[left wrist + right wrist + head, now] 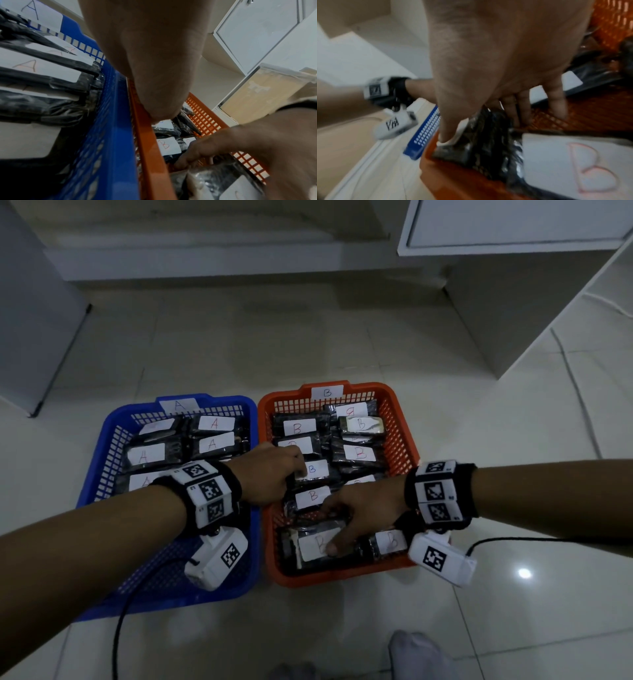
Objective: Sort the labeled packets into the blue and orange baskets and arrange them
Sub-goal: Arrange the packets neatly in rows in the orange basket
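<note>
The blue basket (102, 440), tagged A, holds black packets with white A labels (214, 423). To its right, the orange basket (404, 426), tagged B, holds several B packets (359, 453). My left hand (298, 474) reaches across into the orange basket, with curled fingers pinching the left end of a packet with a blue B (317, 470). My right hand (329, 529) grips a B packet (308, 553) at the basket's front, thumb on its label and fingers (523, 106) over its far edge. Another B packet (390, 542) lies under my right wrist.
Both baskets sit side by side on a pale tiled floor (239, 344). White cabinets (513, 227) stand at the back right and a grey panel (34, 320) at the left. A cable (575, 392) runs along the floor, and a socked foot (414, 655) is near the bottom edge.
</note>
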